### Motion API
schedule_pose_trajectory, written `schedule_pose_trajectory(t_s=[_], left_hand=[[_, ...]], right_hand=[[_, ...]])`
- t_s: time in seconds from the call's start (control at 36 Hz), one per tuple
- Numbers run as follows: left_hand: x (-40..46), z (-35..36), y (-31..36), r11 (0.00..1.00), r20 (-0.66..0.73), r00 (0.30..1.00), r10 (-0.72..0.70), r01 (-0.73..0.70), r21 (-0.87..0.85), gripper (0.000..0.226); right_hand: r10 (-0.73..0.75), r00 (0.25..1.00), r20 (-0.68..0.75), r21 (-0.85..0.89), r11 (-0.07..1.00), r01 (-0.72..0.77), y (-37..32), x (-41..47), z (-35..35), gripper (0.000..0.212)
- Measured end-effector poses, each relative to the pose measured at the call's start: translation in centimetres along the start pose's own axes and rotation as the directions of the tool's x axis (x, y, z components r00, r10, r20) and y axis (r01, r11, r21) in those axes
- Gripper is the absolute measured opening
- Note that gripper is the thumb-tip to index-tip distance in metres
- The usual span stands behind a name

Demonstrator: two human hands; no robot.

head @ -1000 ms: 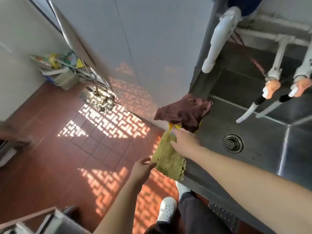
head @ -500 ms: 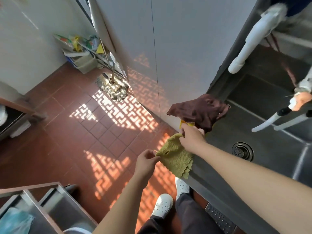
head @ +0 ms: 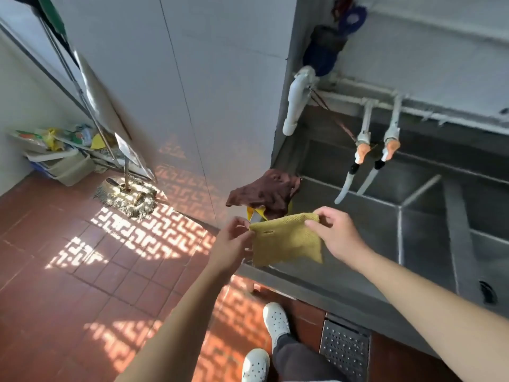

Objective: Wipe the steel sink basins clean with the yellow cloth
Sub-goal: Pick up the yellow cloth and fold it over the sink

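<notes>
The left hand (head: 232, 238) pinches the upper left corner of the yellow cloth (head: 286, 241), and the right hand (head: 337, 234) pinches its upper right corner, so the cloth hangs spread between them over the front left corner of the steel sink (head: 344, 282). Two basins show, split by a divider. One brown rag (head: 265, 193) lies on the sink's left rim, just behind the cloth. Two taps (head: 376, 150) with orange handles hang over the left basin, beside one white pipe (head: 296, 103). One mop (head: 126, 195) stands on the red floor tiles. Two white clogs (head: 275, 321) show below. No writing is readable.
</notes>
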State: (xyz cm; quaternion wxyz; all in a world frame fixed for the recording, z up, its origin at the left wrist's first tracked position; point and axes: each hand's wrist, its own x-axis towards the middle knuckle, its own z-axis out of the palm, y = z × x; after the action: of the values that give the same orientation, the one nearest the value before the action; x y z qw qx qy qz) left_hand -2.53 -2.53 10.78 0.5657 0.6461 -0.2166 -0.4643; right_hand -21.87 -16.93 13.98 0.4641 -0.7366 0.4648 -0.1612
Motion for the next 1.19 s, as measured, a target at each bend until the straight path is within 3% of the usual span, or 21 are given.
schedule_pose_trajectory(t_s=[0.14,0.25,0.39,0.47,0.53,0.58,0.75,0.81,0.94,1.06,1.11,1.19], left_hand=[[-0.9,3.4,3.0,0.978,0.195,0.965,0.174,-0.192,0.078,0.019],[-1.7,6.9,5.1,0.974,0.372,0.91,0.183,-0.22,0.059,0.01],[-1.4,13.4,7.0,0.976,0.407,0.911,0.071,-0.147,0.16,0.008],[-1.9,18.1,6.6,0.959,0.392,0.92,-0.003,-0.108,0.261,0.003],[-3.0,21.0,5.7,0.957,0.39,0.921,-0.018,-0.097,0.273,0.008],[-4.6,23.5,4.2,0.959,0.404,0.915,-0.014,-0.102,0.265,0.014],[-7.6,29.4,-0.9,0.933,0.402,0.915,-0.017,-0.13,0.335,0.01],[-7.7,31.2,-1.8,0.921,0.44,0.895,-0.068,-0.113,0.373,0.018],[-6.7,35.8,-2.8,0.931,0.619,0.763,-0.187,-0.063,0.359,0.055],[-5.2,39.0,-1.9,0.9,0.651,0.685,-0.325,0.012,0.437,0.058],[-4.5,40.3,-1.6,0.875,0.594,0.732,-0.333,0.006,0.483,0.059],[-3.5,41.3,-1.7,0.892,0.387,0.901,-0.197,0.001,0.451,0.056]], right_hand=[[-0.083,0.984,-0.158,0.063,0.994,0.094,0.2,-5.2,-4.0,0.011],[-0.036,0.966,-0.258,0.183,0.979,0.086,0.8,-9.2,-7.4,0.008],[0.241,0.942,-0.234,0.428,0.895,-0.122,2.1,-12.0,-12.2,0.013],[0.394,0.864,-0.315,0.519,0.833,-0.19,3.8,-12.4,-13.4,0.013],[0.473,0.792,-0.386,0.568,0.799,-0.2,5.2,-12.4,-13.2,0.016],[0.497,0.766,-0.408,0.596,0.781,-0.188,6.6,-12.9,-12.4,0.02],[0.447,0.804,-0.393,0.65,0.753,-0.101,10.5,-15.0,-11.9,0.011],[0.422,0.837,-0.349,0.661,0.744,-0.099,12.3,-15.4,-12.8,0.01],[0.449,0.86,-0.244,0.736,0.663,-0.137,17.4,-15.2,-17.0,0.022],[0.472,0.872,-0.126,0.782,0.588,-0.205,21.3,-14.5,-20.6,0.028],[0.47,0.88,-0.065,0.78,0.574,-0.249,23.1,-13.8,-22.1,0.027],[0.468,0.884,-0.009,0.779,0.558,-0.287,25.5,-12.4,-23.8,0.02]])
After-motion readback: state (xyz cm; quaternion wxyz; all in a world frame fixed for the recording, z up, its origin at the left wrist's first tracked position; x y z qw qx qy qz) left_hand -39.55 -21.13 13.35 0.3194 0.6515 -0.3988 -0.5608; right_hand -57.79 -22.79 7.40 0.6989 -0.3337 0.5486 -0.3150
